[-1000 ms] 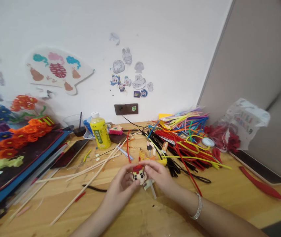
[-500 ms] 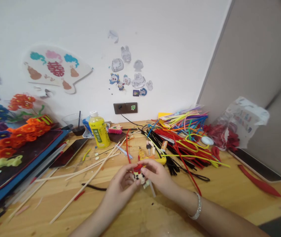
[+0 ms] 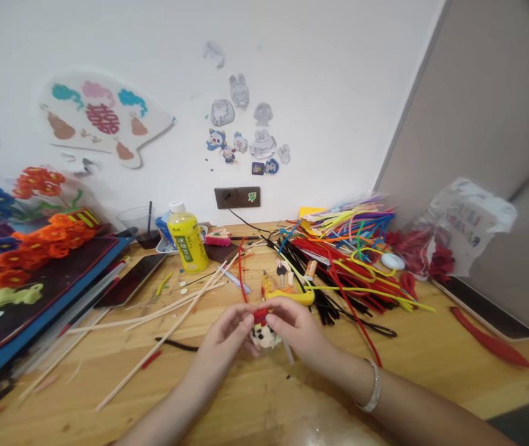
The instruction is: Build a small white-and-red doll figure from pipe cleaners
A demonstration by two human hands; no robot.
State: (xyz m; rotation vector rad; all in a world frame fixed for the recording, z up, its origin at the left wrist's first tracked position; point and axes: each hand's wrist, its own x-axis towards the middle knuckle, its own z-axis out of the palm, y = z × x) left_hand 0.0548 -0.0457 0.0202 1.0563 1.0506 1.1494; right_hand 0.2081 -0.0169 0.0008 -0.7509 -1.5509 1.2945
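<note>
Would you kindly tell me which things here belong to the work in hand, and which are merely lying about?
In the work:
red-topped figure, held in the left hand and right hand
probably the coloured stems

Lying about, it seems:
yellow bottle
clear cup
dark tablet-like slab, left

- The back wall [image 3: 329, 80] is white.
- It carries paper cutouts [image 3: 262, 144] and a fan-shaped picture [image 3: 118, 124].
- Below the cutouts is a dark socket [image 3: 237, 197].
- At the right stands a grey panel [image 3: 487, 111].
- The bench [image 3: 190, 409] is of pale wood, shining softly in front.
</note>
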